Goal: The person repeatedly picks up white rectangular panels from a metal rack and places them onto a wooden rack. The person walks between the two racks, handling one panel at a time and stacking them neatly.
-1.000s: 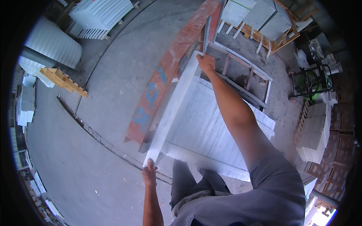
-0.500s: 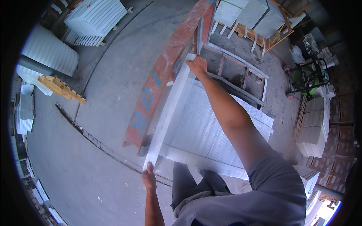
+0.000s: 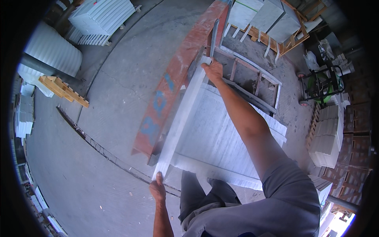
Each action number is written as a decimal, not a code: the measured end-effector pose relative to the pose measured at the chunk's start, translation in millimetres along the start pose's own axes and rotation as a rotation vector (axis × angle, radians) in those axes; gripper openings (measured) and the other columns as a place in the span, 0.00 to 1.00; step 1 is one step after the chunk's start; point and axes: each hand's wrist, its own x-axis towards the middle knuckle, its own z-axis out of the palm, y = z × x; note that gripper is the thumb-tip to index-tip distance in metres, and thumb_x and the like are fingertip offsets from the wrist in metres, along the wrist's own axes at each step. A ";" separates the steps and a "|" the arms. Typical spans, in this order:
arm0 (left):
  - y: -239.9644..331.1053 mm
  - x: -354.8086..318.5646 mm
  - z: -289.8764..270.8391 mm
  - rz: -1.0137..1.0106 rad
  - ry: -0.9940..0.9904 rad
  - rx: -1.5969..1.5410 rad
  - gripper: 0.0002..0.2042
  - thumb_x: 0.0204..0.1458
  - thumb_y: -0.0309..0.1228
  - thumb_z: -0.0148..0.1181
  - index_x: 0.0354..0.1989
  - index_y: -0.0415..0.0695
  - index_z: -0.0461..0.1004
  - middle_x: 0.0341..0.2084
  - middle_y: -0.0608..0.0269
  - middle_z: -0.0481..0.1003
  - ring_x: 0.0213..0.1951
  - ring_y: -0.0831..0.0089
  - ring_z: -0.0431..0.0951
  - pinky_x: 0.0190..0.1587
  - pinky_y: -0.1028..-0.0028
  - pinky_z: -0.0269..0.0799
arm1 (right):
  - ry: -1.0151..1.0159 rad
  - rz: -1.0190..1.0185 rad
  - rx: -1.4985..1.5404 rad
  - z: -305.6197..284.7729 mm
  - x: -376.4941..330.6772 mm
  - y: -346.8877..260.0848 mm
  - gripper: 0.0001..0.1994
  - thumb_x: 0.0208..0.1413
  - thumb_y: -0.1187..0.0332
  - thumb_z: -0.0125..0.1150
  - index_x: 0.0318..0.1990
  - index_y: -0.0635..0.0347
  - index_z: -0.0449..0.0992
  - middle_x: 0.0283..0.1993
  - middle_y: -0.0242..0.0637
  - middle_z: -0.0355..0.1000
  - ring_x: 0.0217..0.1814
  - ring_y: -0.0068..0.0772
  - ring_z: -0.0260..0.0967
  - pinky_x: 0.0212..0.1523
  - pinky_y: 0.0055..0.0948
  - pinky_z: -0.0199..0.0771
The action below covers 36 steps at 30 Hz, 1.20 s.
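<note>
A long pale stone slab, seen mostly along one narrow face, slants across the middle with both my hands on it. My left hand is closed on its near end, thumb on top. My right hand grips the far end, fingers partly hidden. Just right of the slab stands a row of thin pale stone slabs, packed on edge. A pale strip runs along the near side of that row. Whether the held slab touches the row cannot be made out.
Left of the slab lies a red steel beam with blue paint marks. A metal frame stands beyond the row. A wooden pallet is at left, a wheeled cart at right. A dark floor channel crosses the near left.
Both hands and the slab have shifted slightly to the right, toward the packed row. My grip looks the same. The whole view has also moved a little.
</note>
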 end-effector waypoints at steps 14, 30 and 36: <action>-15.3 5.5 9.0 -0.015 0.026 0.038 0.35 0.53 0.55 0.44 0.18 0.26 0.69 0.10 0.40 0.64 0.15 0.59 0.64 0.23 0.58 0.60 | 0.015 -0.038 0.023 -8.1 -2.0 -5.3 0.20 0.36 0.57 0.59 0.34 0.62 0.73 0.34 0.48 0.73 0.38 0.48 0.71 0.41 0.35 0.69; -12.9 4.9 14.0 -0.053 0.042 -0.023 0.34 0.52 0.56 0.44 0.23 0.27 0.74 0.15 0.51 0.73 0.21 0.65 0.76 0.26 0.68 0.69 | 0.024 0.078 0.279 -45.4 -20.6 64.9 0.16 0.39 0.64 0.58 0.38 0.60 0.73 0.37 0.48 0.72 0.41 0.48 0.70 0.41 0.36 0.69; -7.8 3.3 15.3 -0.081 -0.010 -0.086 0.36 0.52 0.58 0.41 0.24 0.28 0.74 0.16 0.53 0.74 0.22 0.68 0.76 0.26 0.72 0.69 | 0.270 0.214 0.579 -44.8 -43.5 124.9 0.19 0.39 0.66 0.58 0.42 0.62 0.70 0.41 0.49 0.71 0.43 0.49 0.69 0.43 0.35 0.68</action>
